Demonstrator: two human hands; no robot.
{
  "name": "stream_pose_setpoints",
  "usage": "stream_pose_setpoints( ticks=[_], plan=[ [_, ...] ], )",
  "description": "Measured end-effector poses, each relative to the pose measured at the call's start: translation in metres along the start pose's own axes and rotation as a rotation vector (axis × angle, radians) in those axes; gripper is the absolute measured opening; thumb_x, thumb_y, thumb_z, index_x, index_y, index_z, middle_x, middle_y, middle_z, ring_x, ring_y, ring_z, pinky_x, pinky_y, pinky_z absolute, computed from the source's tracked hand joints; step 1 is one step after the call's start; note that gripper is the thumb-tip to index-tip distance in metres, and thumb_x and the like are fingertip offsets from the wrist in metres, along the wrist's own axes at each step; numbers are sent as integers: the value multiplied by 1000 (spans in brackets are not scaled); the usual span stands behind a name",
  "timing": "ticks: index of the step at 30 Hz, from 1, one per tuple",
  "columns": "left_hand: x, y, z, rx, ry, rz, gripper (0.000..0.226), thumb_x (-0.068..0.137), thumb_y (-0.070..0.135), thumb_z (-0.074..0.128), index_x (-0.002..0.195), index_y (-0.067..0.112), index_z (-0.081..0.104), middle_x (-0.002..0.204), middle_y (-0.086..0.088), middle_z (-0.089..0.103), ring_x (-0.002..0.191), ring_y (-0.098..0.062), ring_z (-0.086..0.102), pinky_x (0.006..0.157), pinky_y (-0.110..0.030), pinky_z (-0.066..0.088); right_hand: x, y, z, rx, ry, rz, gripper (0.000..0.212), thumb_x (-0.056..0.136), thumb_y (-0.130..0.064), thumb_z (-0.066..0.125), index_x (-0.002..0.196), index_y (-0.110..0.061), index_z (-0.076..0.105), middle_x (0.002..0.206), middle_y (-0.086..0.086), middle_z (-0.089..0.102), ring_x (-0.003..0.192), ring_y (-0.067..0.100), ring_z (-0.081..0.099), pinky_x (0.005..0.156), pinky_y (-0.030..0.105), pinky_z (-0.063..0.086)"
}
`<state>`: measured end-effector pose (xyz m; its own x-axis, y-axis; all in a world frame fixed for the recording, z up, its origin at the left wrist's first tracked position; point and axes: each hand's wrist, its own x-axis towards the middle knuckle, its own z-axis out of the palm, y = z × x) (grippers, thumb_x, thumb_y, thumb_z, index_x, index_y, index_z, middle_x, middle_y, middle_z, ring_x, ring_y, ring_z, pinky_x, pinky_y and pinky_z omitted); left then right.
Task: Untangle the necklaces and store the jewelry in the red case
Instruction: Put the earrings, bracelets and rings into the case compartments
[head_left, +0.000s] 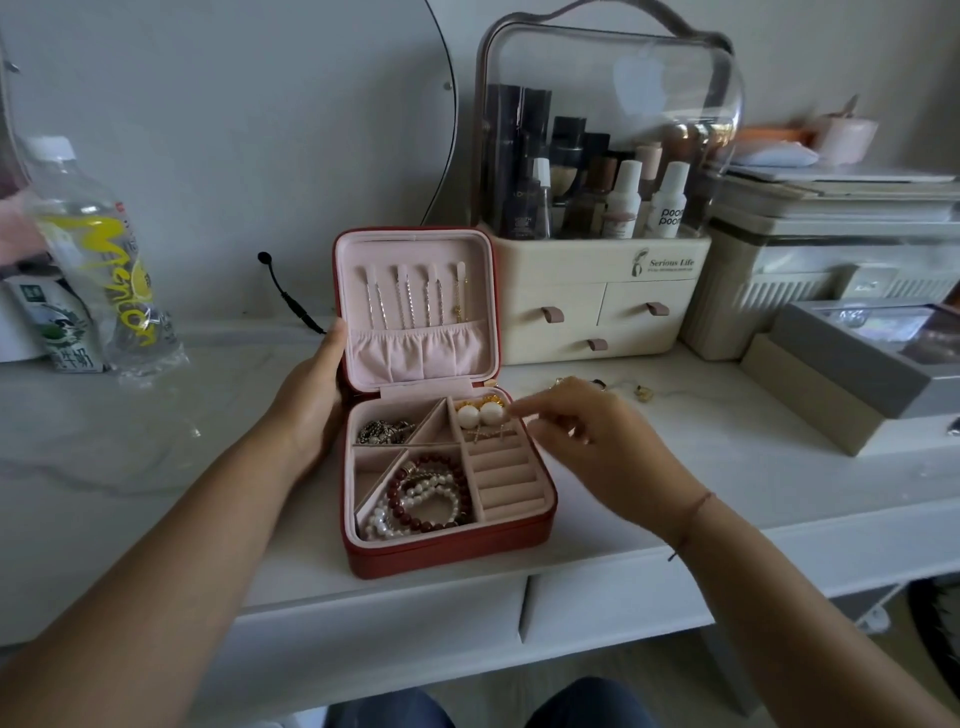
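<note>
- The red case (447, 551) is sitting open on the tabletop (727, 467) near its front edge, with the lid (415, 244) standing upright.
- The left hand (311, 389) is bracing the case's left side at the hinge, one digit reaching up the lid's edge. Its other fingers are hidden, so I cannot tell whether they are curling behind the lid.
- The right hand (587, 431) is hovering at the case's far right corner. Its fingers (519, 413) are drawn narrow, tips close together just beside the pearl earrings (479, 414). Whether they are pinching anything is too small to tell.
- Any small piece in that pinch is risking a slip, and it would likely be falling into the ring rolls (506, 478) or off the case rim.
- A careless nudge is liable to be knocking the pearls out of their compartment.
- If the left hand is easing off, the lid may be tipping, swinging the chains (405, 296) hanging inside it and tangling them again.
- Loose pieces (644, 393) are lying on the tabletop just behind the right hand, so a sweeping wrist could be scattering them.
- The beaded bracelets (421, 493) are filling their compartment, and crowding could be snagging anything added there.
</note>
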<state>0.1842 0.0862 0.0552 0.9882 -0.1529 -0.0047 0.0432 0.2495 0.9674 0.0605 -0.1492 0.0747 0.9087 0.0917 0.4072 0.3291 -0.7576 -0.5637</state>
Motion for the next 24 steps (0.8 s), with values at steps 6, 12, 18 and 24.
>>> stream_pose_setpoints(
  ticks=[6,12,18,24],
  plan=[
    [0,-2,-2,12,-11,-20,48,95,57,40,106,21,71,115,-7,71,109,-23,66,104,-41,44,18,57,-37,0,388,275,12,86,-12,64,88,-20,73,74,-8,65,66,5,57,67,19,45],
    [0,-3,-2,6,9,-23,48,93,57,45,90,23,78,112,-8,72,108,-25,66,105,-44,43,35,78,-43,-195,150,279,9,83,-22,69,89,-17,74,84,0,69,79,13,61,75,27,48],
    [2,-4,-3,-14,-3,-31,48,93,58,44,99,21,74,113,-8,72,110,-25,66,104,-43,43,45,64,-34,-246,5,193,11,85,-25,68,91,-19,74,84,-7,64,79,7,56,79,26,48],
    [3,-5,-1,-8,17,-29,46,94,56,43,103,20,70,112,-8,72,108,-24,66,97,-38,48,20,71,-45,-194,-4,253,12,81,-28,71,93,-23,73,83,-6,68,77,7,60,72,20,48]
  ],
)
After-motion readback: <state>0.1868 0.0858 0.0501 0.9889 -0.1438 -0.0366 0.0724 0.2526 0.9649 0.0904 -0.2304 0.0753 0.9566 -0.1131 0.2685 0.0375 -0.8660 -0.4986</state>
